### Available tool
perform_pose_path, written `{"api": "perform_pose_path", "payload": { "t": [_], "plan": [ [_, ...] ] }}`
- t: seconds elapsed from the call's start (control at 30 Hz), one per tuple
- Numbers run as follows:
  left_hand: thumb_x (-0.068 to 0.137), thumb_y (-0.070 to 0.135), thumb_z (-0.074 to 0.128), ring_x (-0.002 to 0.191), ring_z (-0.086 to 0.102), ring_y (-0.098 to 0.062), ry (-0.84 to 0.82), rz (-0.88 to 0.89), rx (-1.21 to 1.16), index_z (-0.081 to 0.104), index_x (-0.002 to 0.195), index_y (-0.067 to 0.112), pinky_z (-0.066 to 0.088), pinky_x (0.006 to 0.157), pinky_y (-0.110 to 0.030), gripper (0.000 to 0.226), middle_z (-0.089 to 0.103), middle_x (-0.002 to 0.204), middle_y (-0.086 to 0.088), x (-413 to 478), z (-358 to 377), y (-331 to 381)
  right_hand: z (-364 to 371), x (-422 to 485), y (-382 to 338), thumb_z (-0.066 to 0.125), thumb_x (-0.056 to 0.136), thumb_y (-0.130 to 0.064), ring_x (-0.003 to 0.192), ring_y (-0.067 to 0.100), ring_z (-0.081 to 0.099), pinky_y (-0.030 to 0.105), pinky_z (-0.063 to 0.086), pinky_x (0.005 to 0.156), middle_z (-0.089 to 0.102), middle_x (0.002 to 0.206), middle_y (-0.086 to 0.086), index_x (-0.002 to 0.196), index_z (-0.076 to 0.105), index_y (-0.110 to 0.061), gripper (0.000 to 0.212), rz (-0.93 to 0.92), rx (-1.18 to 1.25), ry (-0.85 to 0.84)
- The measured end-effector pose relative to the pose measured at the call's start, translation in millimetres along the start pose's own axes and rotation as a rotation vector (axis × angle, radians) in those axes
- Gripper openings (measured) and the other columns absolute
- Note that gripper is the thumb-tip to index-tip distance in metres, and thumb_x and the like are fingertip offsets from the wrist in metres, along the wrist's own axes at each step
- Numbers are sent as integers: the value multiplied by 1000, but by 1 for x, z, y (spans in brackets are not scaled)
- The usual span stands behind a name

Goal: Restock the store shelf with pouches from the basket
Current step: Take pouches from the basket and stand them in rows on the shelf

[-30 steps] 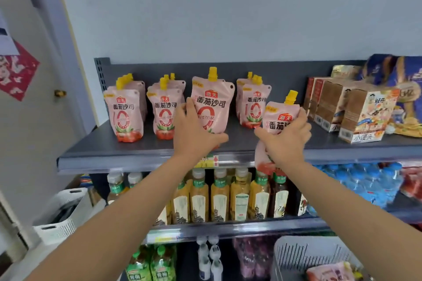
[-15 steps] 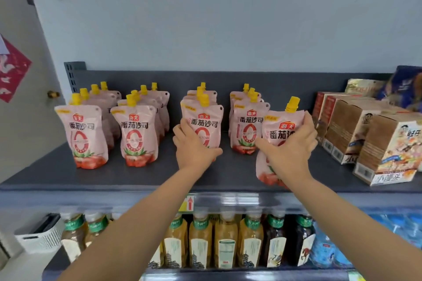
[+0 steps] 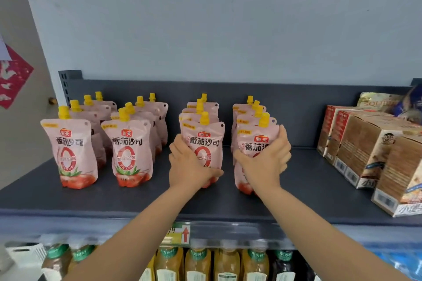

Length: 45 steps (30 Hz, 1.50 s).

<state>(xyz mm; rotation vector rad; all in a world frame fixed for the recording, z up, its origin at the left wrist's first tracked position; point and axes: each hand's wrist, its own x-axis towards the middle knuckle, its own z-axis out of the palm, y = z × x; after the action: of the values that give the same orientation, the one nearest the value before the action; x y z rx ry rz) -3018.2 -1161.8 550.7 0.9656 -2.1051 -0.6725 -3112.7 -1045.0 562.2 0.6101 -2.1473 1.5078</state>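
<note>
Pouches point(image 3: 159, 118) of pink tomato sauce with yellow caps stand upright in four front-to-back rows on the dark grey shelf point(image 3: 308, 185). Farthest left, the first row's front pouch point(image 3: 70, 153) stands free, and so does the second row's front pouch point(image 3: 131, 153) just beside it. The left hand point(image 3: 189, 166) wraps around the lower left side of the third row's front pouch point(image 3: 205, 141), thumb across its base. The right hand point(image 3: 267, 162) grips the fourth row's front pouch point(image 3: 253, 141) (fingers cover half its label), its base low at the shelf surface in front of its row. Well to the right sit brown cartons point(image 3: 365, 148). Below the shelf edge runs a line of capped bottles point(image 3: 198, 262).
</note>
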Motion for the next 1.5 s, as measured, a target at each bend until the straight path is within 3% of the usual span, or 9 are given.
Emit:
{"api": "perform_pose_path", "payload": {
  "t": [0.17, 0.43, 0.73, 0.93, 1.1, 1.27, 1.5],
  "plan": [
    [49, 41, 92, 127, 39, -27, -52, 40, -29, -2, 143, 23, 45, 98, -43, 134, 24, 143, -4, -1, -1, -4, 21, 6, 6, 84, 59, -35, 131, 30, 27, 49, 29, 104, 27, 145, 10, 148, 15, -13, 115, 3, -28, 64],
    [53, 35, 91, 127, 38, -27, -75, 21, -50, 1, 143, 19, 44, 99, -47, 128, 28, 142, -4, 3, 2, 1, 34, 2, 11, 82, 55, -37, 120, 29, 35, 47, 33, 100, 34, 135, 12, 150, 10, -11, 121, -23, -54, 114],
    [52, 36, 91, 127, 39, -26, -32, 36, -103, 5, 143, 19, 45, 99, -45, 126, 29, 141, -4, -1, 4, -4, 34, 3, 13, 80, 61, -41, 122, 28, 37, 47, 35, 100, 34, 136, 11, 151, 6, -13, 119, -20, -45, 69],
    [52, 41, 90, 130, 33, -27, -22, 19, -30, 1, 145, 17, 44, 99, -44, 131, 27, 142, -6, -10, -1, -4, 22, -9, 11, 79, 63, -53, 133, 31, 25, 52, 30, 105, 25, 145, 12, 151, -8, -19, 129, 68, -26, -63],
    [53, 47, 88, 134, 24, -29, -145, -10, 123, -15, 147, 15, 37, 102, -44, 143, 19, 147, -9, -17, -14, -4, 7, -17, 5, 69, 77, -52, 138, 35, 18, 52, 28, 107, 16, 151, 15, 152, 0, -20, 107, 192, 3, -61],
    [55, 51, 86, 136, 22, -30, -168, 26, 168, -14, 148, 13, 36, 102, -43, 141, 19, 149, -10, -35, -32, -7, -20, -31, -7, 65, 82, -48, 140, 31, 15, 52, 25, 109, 17, 153, 13, 151, 9, -20, 94, 113, -100, -82],
    [63, 66, 72, 129, 29, -27, -45, 314, 330, -4, 148, 12, 38, 100, -36, 127, 27, 144, -9, -87, -55, -10, -74, -79, -21, 60, 85, -49, 141, 30, 15, 50, 18, 112, 19, 154, 13, 150, 18, -19, 83, 22, -242, -20]
  ]
}}
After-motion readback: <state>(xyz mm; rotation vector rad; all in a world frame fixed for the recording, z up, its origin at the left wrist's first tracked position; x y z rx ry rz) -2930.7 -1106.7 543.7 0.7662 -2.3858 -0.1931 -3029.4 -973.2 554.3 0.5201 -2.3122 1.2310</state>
